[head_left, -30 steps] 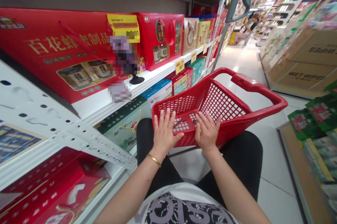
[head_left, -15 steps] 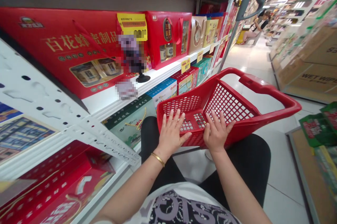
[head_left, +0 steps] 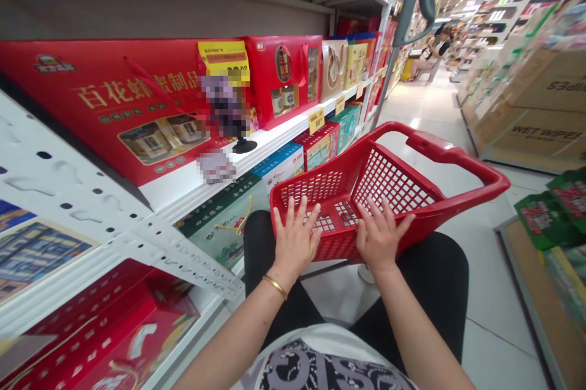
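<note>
The red perforated plastic basket (head_left: 396, 181) is best steadied by the left hand (head_left: 294, 246) and right hand (head_left: 379, 238), widely splayed, gripping nothing, over its near side.

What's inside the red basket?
In the red basket I see its grid floor and latticed end wall, no goods. The left hand, right hand and near wall hide part of the floor.

Both hands (head_left: 293, 245) (head_left: 379, 242) extend forward, palm-down (fingers (head_left: 301, 213) loosely spread).
</note>
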{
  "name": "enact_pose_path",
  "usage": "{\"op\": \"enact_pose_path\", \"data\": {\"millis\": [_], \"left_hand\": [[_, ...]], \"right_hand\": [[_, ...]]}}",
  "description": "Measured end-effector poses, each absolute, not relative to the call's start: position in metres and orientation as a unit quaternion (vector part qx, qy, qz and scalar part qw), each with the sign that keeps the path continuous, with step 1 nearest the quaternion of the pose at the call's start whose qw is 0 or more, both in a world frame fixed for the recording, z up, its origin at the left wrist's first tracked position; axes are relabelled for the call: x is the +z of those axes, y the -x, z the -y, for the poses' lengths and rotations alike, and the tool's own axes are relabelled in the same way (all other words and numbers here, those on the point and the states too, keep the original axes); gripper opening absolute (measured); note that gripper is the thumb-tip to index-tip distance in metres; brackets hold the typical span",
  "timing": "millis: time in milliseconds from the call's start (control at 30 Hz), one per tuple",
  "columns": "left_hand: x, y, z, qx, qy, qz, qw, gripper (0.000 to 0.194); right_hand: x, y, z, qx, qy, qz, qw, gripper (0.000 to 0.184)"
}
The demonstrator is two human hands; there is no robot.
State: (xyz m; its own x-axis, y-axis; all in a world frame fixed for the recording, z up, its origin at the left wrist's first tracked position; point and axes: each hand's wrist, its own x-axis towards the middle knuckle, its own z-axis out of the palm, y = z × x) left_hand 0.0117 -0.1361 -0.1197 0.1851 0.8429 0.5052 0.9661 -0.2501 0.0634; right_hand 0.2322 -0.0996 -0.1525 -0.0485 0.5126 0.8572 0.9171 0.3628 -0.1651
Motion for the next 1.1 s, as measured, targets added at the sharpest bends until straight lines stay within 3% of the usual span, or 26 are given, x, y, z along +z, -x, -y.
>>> {"op": "enact_pose_path", "data": {"millis": [167,400,567,733,967,1100], "left_hand": [[-0.121,-0.011,0.134,-0.225,0.771,0.582,0.125,0.057],[-0.121,-0.025,0.136,-0.221,0.766,0.594,0.111,0.056],[-0.122,-0.042,0.140,-0.216,0.776,0.584,0.099,0.057],[-0.121,-0.043,0.143,-0.220,0.775,0.586,0.090,0.059],[-0.113,-0.055,0.132,-0.223,0.793,0.560,0.088,0.054],[-0.110,-0.066,0.123,-0.224,0.798,0.551,0.093,0.054]], "right_hand": [[-0.145,-0.236,0.093,-0.207,0.545,0.654,0.482,0.035],[-0.152,-0.181,0.111,-0.151,0.443,0.778,0.420,0.039],[-0.147,-0.220,0.105,-0.188,0.472,0.763,0.399,0.039],[-0.139,-0.261,0.092,-0.217,0.550,0.676,0.439,0.036],[-0.140,-0.223,0.100,-0.194,0.461,0.775,0.386,0.039],[-0.134,-0.250,0.097,-0.222,0.487,0.759,0.372,0.039]]}}
